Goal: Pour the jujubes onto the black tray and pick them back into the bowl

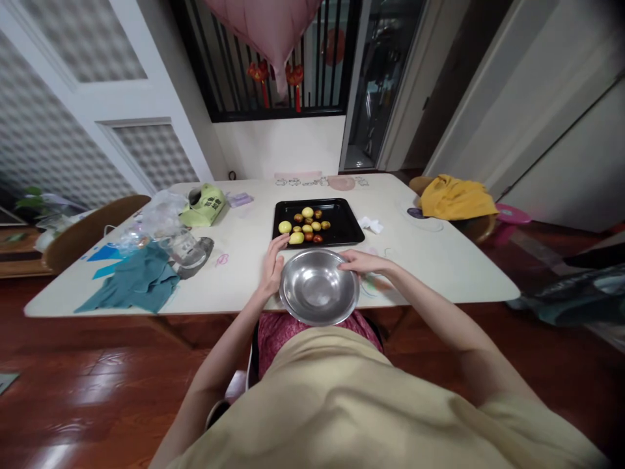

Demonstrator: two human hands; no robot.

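A shiny metal bowl [319,286], with nothing in it, is tipped slightly at the near edge of the table, just above my lap. My right hand [361,262] grips its right rim, thumb over the inside edge. My left hand [273,266] is at the bowl's left side with fingers stretched forward; whether it bears on the rim I cannot tell. Those fingertips reach the near left corner of a black tray [344,225]. In the tray lie several yellow round fruits [295,238] and several smaller brown-and-green jujubes [317,239].
On the white table [244,280], a teal cloth [139,280], a clear plastic container [183,249] and a green bag [205,205] lie leftward. Crumpled white tissue [372,225] sits right of the tray. A yellow cloth [456,198] covers a chair. A pink balloon [266,26] hangs ahead.
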